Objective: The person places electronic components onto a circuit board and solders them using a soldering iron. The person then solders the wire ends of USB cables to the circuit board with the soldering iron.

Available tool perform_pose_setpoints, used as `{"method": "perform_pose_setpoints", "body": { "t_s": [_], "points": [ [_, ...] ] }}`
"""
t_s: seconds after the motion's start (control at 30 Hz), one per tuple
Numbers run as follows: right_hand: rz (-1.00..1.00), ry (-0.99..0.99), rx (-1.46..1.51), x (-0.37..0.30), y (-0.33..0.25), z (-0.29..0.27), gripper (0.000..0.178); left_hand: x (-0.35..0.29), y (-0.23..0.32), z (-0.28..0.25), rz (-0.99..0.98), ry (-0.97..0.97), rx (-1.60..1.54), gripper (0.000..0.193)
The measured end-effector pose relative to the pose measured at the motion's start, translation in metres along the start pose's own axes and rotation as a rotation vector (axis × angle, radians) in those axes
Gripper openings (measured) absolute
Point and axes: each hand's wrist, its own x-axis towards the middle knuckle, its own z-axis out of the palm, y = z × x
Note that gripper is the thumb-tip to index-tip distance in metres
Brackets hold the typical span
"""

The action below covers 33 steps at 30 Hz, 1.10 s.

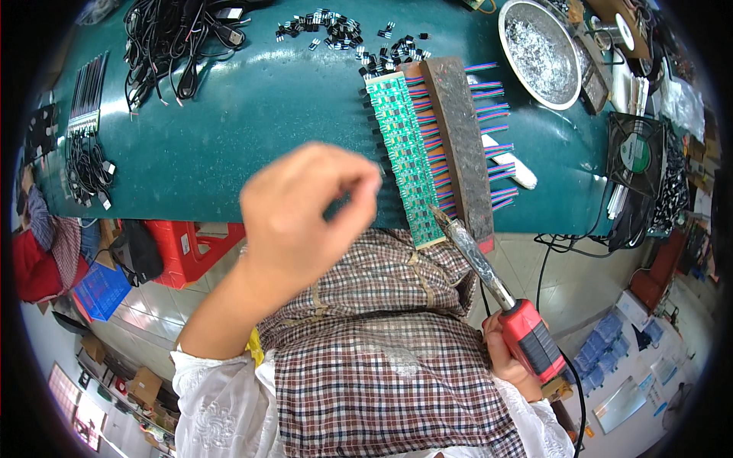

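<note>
Okay, head view, the only feed I get. Right hand (504, 356) is wrapped round the handle of a soldering iron (500, 294); the tip is at the right edge of the green circuit-board panel (406, 145), near its lower end. Panel lies on the teal table (229, 145), near end apparently jutting past the front edge, just beside a dark bar (460, 137) set across the multicoloured wires (492, 108). Left hand (301, 210) is left of the panel, thumb and forefinger curled nearly into a ring; can't tell if anything's pinched.

Risks, my call: a tip slip could bridge neighbouring pads or scorch wire insulation; a bump to the overhanging end could skew panel and bar together; left fingers swinging right could catch the black components (369, 103) or the hot shaft.

Hard to read: left hand is motion-blurred, its height above the table unclear. Actual tip-to-pad contact too small for me. Bar hides the wires' middles, handle hides part of the right fingers, and the iron's cord (584, 404) leaves at the bottom.
</note>
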Motion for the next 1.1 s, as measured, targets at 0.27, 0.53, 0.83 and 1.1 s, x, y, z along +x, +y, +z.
{"method": "perform_pose_setpoints", "body": {
  "t_s": [0.27,0.53,0.83,1.1],
  "points": [
    [-0.063,-0.034,-0.026,0.017,-0.02,-0.009,0.03,-0.044,0.021,0.029,-0.105,-0.089,-0.145,0.018],
    [-0.165,0.001,-0.16,0.02,-0.023,-0.005,0.031,-0.044,0.019,0.035,-0.084,-0.076,-0.112,0.016],
    [-0.147,-0.044,-0.102,0.021,-0.021,-0.005,0.031,-0.044,0.021,0.034,-0.091,-0.072,-0.1,0.016],
    [-0.122,-0.052,-0.061,0.021,-0.019,-0.004,0.03,-0.044,0.021,0.034,-0.092,-0.076,-0.088,0.016]
  ]
}}
